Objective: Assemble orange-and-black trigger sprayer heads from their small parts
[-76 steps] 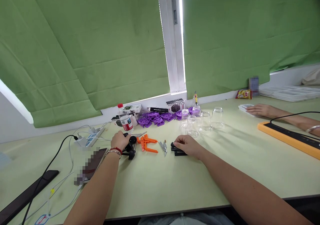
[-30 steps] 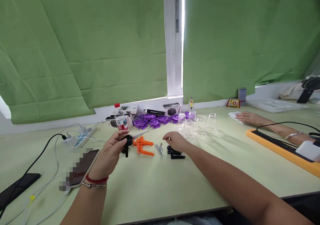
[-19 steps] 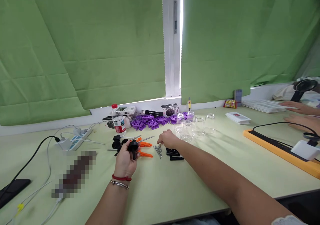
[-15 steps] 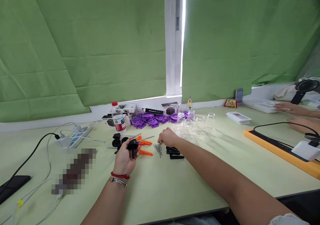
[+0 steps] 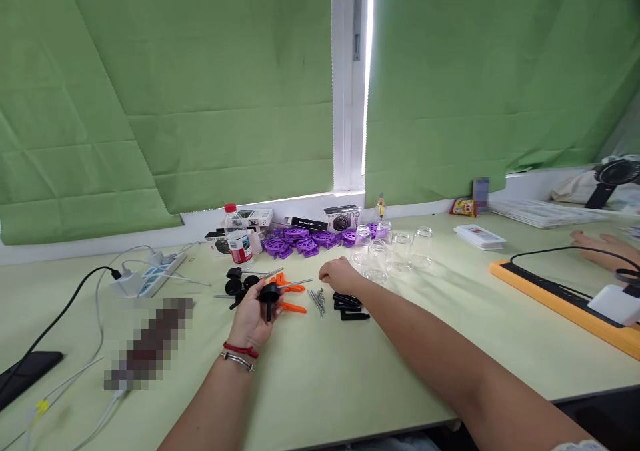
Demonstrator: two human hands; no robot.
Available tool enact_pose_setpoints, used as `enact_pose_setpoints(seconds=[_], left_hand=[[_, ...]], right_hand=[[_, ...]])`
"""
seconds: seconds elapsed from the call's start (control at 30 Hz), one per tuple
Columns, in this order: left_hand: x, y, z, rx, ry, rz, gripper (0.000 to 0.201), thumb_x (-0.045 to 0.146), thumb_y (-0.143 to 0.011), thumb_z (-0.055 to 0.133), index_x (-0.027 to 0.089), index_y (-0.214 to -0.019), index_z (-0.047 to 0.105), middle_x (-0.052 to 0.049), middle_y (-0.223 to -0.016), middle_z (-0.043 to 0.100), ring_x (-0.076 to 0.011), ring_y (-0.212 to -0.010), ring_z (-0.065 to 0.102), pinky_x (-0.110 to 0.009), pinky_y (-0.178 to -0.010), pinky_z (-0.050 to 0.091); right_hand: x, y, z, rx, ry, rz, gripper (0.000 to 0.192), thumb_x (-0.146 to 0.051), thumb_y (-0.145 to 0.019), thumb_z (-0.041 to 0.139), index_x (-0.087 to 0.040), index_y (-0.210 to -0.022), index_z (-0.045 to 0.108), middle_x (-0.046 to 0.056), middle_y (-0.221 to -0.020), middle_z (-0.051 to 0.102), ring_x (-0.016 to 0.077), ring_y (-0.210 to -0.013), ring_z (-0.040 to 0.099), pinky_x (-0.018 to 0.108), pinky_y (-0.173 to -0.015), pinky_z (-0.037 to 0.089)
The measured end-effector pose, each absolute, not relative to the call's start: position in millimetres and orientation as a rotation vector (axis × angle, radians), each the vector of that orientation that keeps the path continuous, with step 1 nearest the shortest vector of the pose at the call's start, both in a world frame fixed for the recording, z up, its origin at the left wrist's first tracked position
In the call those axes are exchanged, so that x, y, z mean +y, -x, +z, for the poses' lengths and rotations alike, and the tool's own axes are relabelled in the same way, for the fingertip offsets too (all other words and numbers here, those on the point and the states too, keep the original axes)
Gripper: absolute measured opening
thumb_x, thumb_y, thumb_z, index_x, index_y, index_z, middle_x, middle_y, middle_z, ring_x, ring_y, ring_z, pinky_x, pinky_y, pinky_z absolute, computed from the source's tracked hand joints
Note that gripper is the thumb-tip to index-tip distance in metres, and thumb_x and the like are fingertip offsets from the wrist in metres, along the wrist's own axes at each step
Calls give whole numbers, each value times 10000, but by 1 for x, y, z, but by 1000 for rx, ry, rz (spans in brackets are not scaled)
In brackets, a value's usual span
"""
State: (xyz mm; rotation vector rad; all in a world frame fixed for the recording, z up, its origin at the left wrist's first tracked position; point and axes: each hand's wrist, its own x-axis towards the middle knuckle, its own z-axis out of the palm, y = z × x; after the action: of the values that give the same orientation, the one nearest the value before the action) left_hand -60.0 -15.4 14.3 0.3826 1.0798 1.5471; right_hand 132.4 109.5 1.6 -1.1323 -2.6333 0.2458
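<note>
- The left hand is raised just above the worktop, its grip closed on a black knob with a short stem pointing down; the round head sits at the fingertips, above and just past the palm.
- More black knobs lie on the worktop just beyond that hand, with thin metal rods beside them.
- Orange clips lie just right of the held knob, touching the worktop, apart from the hand.
- The right hand hovers low over a small heap of screws, fingers curled downward; whether its grip holds anything cannot be told.
- Black bars lie in a short stack just beside and under the right wrist.
- Further back stand clear glass jars, purple plastic parts and a water bottle.
- Another person's hand rests at the far right, near an orange-edged tray.
</note>
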Motion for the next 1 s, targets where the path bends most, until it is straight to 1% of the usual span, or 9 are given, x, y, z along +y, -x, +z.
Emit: enact_pose_setpoints(seconds=[0.07,0.1,0.17,0.27,0.37,0.43,0.5,0.67,1.0], left_hand=[[-16,59,13,1067,-419,1523,181,293,-857,472,132,-817,545,-90,-677,657,-153,-498,594,-230,-401,413],[-16,57,12,1074,-436,1511,166,289,-843,503,133,-819,553,-84,-675,656,-144,-494,587,-223,-401,414],[-17,54,11,1109,-490,1488,128,249,-799,574,125,-831,579,-73,-677,657,-126,-501,579,-201,-401,412],[-20,46,9,1144,-618,1436,151,180,-736,648,103,-863,621,-74,-714,667,-111,-541,582,-180,-419,421],[-24,38,8,1098,-736,1353,223,185,-705,684,99,-906,641,-92,-799,681,-119,-601,598,-199,-488,469],[-26,34,7,1072,-777,1308,243,189,-682,704,103,-900,642,-97,-831,682,-128,-630,606,-212,-522,482],[-26,31,5,1064,-805,1277,241,193,-667,716,110,-879,637,-89,-823,675,-129,-635,604,-217,-532,481],[-24,31,1,1064,-851,1233,235,212,-680,707,120,-878,619,-66,-777,649,-130,-638,596,-219,-528,470],[-26,27,6,1062,-883,1191,210,218,-699,691,128,-866,602,-49,-747,630,-131,-642,582,-222,-533,465]], right_hand=[[100,-140,6,-2476,1160,393,208,-167,-810,484,-186,-867,684,51,-894,694,166,-796,586,297,-751,376],[93,-145,8,-2341,1168,547,197,-192,-809,492,-175,-876,676,56,-871,685,158,-762,580,279,-698,394],[75,-157,12,-2027,1162,901,157,-238,-777,540,-159,-829,665,47,-764,654,143,-676,552,257,-611,402],[46,-174,14,-1707,1114,1266,122,-234,-711,607,-153,-788,655,11,-675,603,110,-606,506,244,-579,395],[29,-184,9,-1488,1089,1450,122,-189,-646,646,-144,-759,645,-14,-631,579,79,-546,467,234,-553,381],[28,-187,3,-1413,1055,1498,134,-185,-630,660,-142,-755,641,-26,-606,571,68,-519,452,230,-540,372],[31,-189,-4,-1387,1021,1519,155,-202,-628,677,-143,-768,643,-26,-610,583,70,-532,474,229,-549,380],[38,-191,-16,-1388,960,1523,211,-246,-610,726,-143,-776,645,7,-695,650,109,-665,577,246,-642,427],[34,-188,-15,-1411,920,1520,256,-296,-608,749,-132,-769,637,21,-705,669,118,-692,605,261,-680,444]])
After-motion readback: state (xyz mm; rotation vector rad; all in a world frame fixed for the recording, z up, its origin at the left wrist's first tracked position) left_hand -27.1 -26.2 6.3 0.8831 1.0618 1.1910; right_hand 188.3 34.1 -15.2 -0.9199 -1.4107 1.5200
